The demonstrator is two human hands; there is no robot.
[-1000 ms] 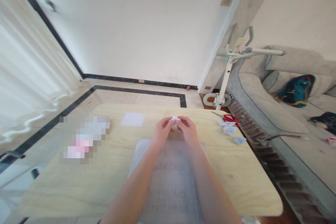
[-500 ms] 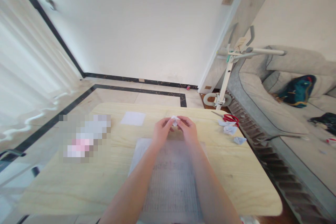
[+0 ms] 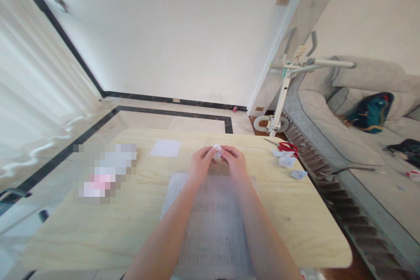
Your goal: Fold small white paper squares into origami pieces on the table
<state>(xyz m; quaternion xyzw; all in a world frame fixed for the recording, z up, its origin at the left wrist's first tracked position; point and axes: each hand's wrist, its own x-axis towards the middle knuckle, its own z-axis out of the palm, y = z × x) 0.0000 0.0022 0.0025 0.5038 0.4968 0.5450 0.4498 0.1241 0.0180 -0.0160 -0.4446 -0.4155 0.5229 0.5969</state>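
Folded white paper (image 3: 217, 151) pinched between fingers of left hand (image 3: 201, 164) and right hand (image 3: 236, 162), just beyond far edge of lined sheet (image 3: 216, 227) on bench (image 3: 302, 236). Square white paper (image 3: 166, 148): beyond lined sheet, leftward. Red-handled scissors (image 3: 289, 148), folded paper pieces (image 3: 287, 162): beyond lined sheet, rightward. Pixelated item (image 3: 108, 170): left of lined sheet, details hidden.

Showed a left forearm (image 3: 170, 227) and a right forearm (image 3: 261, 227), both bare from wrist to lower edge of view | widened smoothly toward the near end | ended in a left grip (image 3: 201, 164) and a right grip (image 3: 237, 162), likewise bare | had slender, rounded fingers (image 3: 233, 151), partly hidden | appeared softly outlined, too small for nail detail
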